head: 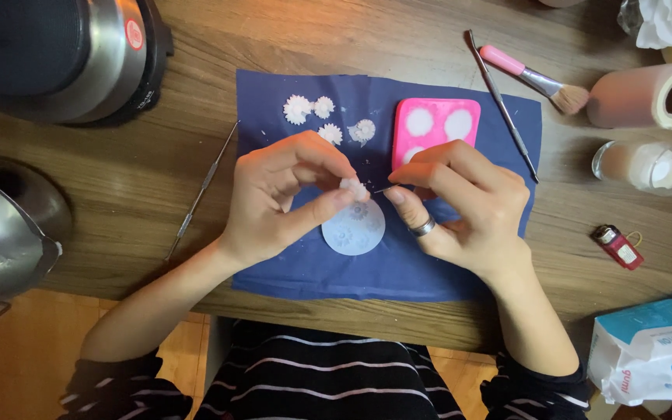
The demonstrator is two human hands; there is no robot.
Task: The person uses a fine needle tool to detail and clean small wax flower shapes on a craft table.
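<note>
My left hand (285, 194) pinches a small white flower-shaped piece (354, 187) between thumb and fingers, above a round pale blue mould (353, 229). My right hand (464, 202), with a ring on one finger, holds a thin metal tool whose tip (383, 189) touches the white piece. Both hands hover over a dark blue cloth (313, 268). Several finished white flower pieces (299, 109) lie at the cloth's far left. A pink mould (435, 124) with round white-filled cavities lies just beyond my right hand.
A metal sculpting tool (200, 190) lies left of the cloth, another (503, 105) right of the pink mould, beside a pink-handled brush (534, 78). At right: a pink roll (647, 95), a glass (647, 166), a red lighter (617, 246), a white-and-blue packet (651, 346). Metal pots (9, 233) stand at left.
</note>
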